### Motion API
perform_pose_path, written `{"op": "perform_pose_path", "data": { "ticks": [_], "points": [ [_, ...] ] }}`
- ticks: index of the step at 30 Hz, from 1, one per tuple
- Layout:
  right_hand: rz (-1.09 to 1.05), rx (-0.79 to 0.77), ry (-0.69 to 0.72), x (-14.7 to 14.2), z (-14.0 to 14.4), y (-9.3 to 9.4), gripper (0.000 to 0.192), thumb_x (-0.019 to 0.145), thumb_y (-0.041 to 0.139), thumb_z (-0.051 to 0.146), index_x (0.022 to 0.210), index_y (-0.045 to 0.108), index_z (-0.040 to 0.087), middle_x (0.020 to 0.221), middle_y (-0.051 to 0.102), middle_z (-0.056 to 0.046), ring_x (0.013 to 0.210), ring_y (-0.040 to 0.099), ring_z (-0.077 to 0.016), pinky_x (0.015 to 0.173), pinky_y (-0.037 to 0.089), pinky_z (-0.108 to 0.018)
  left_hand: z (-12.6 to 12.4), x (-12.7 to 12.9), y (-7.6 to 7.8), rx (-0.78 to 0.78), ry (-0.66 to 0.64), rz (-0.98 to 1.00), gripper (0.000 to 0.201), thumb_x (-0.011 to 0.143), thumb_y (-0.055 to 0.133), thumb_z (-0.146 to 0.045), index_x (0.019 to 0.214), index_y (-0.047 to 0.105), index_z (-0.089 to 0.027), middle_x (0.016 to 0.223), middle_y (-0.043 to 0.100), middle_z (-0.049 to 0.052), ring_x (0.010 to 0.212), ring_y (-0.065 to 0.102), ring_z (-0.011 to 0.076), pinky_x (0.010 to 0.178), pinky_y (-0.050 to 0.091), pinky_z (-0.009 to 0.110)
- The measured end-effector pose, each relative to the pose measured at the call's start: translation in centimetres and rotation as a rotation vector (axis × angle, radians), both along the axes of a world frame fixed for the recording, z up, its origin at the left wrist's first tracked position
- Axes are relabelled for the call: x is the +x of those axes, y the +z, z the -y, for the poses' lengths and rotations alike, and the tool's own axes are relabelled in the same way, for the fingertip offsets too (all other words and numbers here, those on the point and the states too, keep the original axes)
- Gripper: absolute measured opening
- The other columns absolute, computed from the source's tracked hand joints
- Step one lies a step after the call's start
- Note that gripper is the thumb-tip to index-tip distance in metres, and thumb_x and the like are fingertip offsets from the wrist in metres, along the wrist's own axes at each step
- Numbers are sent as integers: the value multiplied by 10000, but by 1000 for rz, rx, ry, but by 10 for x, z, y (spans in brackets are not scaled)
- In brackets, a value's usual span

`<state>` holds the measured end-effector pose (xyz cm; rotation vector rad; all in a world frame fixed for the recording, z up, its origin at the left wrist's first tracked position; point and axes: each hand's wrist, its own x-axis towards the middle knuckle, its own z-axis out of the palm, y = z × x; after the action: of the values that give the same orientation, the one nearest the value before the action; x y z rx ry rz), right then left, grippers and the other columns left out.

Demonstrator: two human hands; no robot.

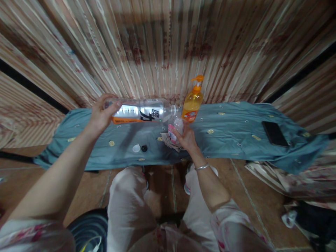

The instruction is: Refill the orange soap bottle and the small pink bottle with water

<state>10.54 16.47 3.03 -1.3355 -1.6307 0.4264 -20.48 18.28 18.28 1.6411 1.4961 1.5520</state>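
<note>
Left hand: your left hand (101,113) was wrapped around the base end of the large clear bottle (141,111), its grip pressed closed on the bottle's body.
Large bottle: you held it tipped over on its side, nearly level, above the tabletop (231,126); its open neck pointed right, at the top of the small bottle (175,130). It carried a white and orange label with dark characters.
Right hand: your right hand (187,138) was curled about the small bottle from the right and below, its grip closed on it; a thin bracelet (201,167) sat on that wrist.
Small bottle: it stood roughly upright in your right hand, just over the cloth, with a pink label; its mouth lay just beside the big bottle's neck. Whether the two touched, you could not tell.
Caps: a white cap (136,148) and a black cap (144,148) lay side by side on the cloth, left of the small bottle.
Pump bottle: an orange pump bottle (193,103) stood upright just behind your right hand.
Phone: a dark phone (274,133) lay flat far to the right, well apart from both hands.
Tabletop: it was covered by a blue-grey cloth with small round motifs.
</note>
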Motion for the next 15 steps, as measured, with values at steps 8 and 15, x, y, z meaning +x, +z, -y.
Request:
{"op": "perform_pose_path", "data": {
  "ticks": [8,15],
  "points": [
    [7,-7,-5,0,0,0,729,873,624,633,1381,499,126,1294,684,-227,1163,686,-328,997,541,-520,2,0,2,7,-3,-2,527,538,851,-589,845,647,-212,736,612,-27,709,523,127,663,412,275],
    [19,-5,3,1,-1,-1,719,883,621,601,1397,488,117,1287,684,-224,1168,679,-341,999,532,-519,3,4,5,7,16,-6,567,522,842,-637,827,636,-207,723,584,-32,720,524,132,683,420,290]
  ]
}}
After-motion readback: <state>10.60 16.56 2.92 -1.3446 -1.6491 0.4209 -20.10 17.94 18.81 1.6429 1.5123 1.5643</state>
